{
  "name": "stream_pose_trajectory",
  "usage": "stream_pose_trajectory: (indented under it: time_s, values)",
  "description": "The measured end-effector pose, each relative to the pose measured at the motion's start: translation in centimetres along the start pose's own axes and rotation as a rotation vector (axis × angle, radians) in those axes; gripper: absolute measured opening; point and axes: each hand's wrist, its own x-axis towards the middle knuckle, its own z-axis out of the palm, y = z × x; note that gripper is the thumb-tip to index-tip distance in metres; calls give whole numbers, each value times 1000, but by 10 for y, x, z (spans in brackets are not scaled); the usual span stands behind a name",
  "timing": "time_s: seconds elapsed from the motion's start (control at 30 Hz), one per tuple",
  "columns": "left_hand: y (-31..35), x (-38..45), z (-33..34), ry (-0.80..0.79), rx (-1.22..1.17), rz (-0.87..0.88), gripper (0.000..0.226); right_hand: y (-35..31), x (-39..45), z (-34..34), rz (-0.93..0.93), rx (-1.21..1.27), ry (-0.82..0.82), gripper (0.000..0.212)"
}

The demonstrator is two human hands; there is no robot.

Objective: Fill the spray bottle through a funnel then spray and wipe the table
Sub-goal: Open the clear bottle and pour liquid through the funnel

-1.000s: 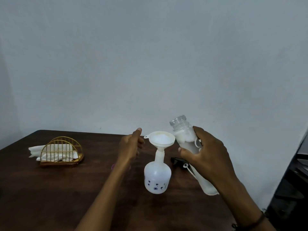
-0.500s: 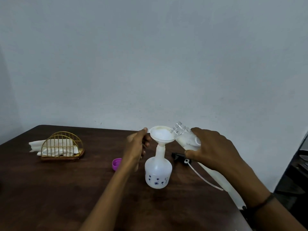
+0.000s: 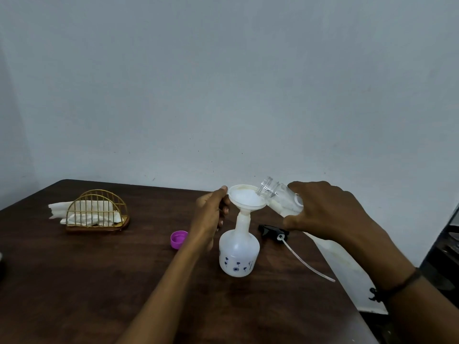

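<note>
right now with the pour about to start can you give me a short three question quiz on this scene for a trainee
1. True or false: the white plastic funnel sits in the neck of the white flower-printed spray bottle.
2. Which hand holds the clear screw-neck bottle tilted toward the funnel? A) left hand B) right hand
3. Fill in: the black trigger sprayer head with its thin dip tube lies on the dark wooden table, off the spray bottle, to its ____.

Key:
1. True.
2. B; the left hand steadies the funnel's rim.
3. Right. The round purple cap lies on the other side.
</note>
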Motion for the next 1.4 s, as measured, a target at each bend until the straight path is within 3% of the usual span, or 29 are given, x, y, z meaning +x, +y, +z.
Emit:
stream_pose_trajectory:
  time_s: [0.4,1.4]
  values:
    - [0,-2,5,59,-30,37,39,0,1,-7,-35,-62,3,39]
    - [0,-4,6,36,-61,48,39,-6,2,-16,-40,-157,28,41]
